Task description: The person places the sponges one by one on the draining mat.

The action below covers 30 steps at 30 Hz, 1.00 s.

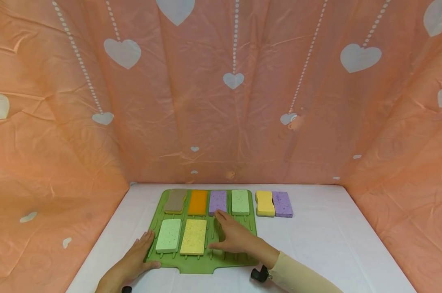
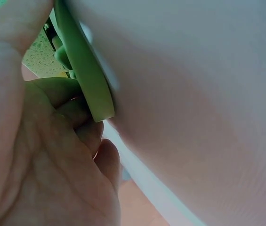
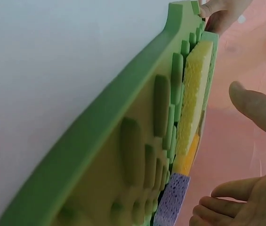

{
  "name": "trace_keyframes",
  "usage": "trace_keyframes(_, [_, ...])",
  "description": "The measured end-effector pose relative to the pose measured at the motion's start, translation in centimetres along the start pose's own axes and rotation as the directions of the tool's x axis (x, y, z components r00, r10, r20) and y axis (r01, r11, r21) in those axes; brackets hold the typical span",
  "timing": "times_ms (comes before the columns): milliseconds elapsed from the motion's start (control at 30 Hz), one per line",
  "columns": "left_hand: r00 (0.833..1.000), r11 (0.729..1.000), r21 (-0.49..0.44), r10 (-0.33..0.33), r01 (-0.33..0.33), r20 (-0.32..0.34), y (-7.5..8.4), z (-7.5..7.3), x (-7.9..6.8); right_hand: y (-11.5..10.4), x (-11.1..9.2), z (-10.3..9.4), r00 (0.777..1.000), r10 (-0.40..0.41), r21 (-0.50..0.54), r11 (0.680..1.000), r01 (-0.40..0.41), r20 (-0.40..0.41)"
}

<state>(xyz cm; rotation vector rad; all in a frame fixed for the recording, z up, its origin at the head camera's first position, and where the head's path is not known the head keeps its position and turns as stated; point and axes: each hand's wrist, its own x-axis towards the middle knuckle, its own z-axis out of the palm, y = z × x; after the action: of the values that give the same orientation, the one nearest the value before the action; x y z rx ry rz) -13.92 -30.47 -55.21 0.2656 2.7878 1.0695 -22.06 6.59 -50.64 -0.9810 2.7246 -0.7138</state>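
Observation:
My left hand (image 1: 134, 258) rests at the front left corner of a green ridged drying mat (image 1: 196, 266), fingers along its left edge and thumb at its front edge. In the left wrist view the mat's edge (image 2: 88, 75) lies against the fingers. My right hand (image 1: 235, 236) hovers over the mat with thumb and fingers apart and nothing between them, near a purple sponge (image 1: 218, 201). On the mat's front row lie a pale green sponge (image 1: 168, 236) and a yellow sponge (image 1: 194, 237).
The back row also holds a grey-brown sponge (image 1: 174, 200), an orange sponge (image 1: 197, 202) and another pale green sponge (image 1: 240, 202). Right of the mat, a yellow scalloped sponge (image 1: 265, 203) and a purple sponge (image 1: 282, 204) lie side by side on the white table (image 1: 323, 244).

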Motion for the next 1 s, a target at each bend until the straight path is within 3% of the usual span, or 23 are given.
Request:
trace_keyframes(300, [1.000, 0.999, -0.044, -0.003, 0.004, 0.006, 0.2, 0.0, 0.0, 1.4, -0.9, -0.6, 0.999, 0.009, 0.027, 1.000, -0.008, -0.032])
trace_keyframes(567, [0.994, 0.994, 0.036, -0.102, 0.100, 0.048, 2.1, -0.7, 0.1, 2.4, -1.7, -1.2, 0.998, 0.022, 0.051, 0.999, -0.018, -0.067])
trace_keyframes(700, [0.996, 0.997, 0.011, -0.083, 0.082, 0.043, 1.7, -0.6, 0.1, 3.1, -2.1, -1.4, 0.997, 0.024, 0.073, 0.997, -0.018, -0.079])
trace_keyframes(933, [1.000, 0.999, -0.033, 0.022, -0.022, 0.002, 0.0, 0.0, -0.1, 4.3, -2.9, -2.0, 0.993, 0.054, 0.088, 0.995, -0.045, -0.104])
trace_keyframes(1000, [1.000, 0.999, -0.027, 0.017, -0.017, -0.001, -0.1, 0.0, -0.1, 4.6, -3.1, -2.3, 0.991, 0.058, 0.098, 0.994, -0.046, -0.120])
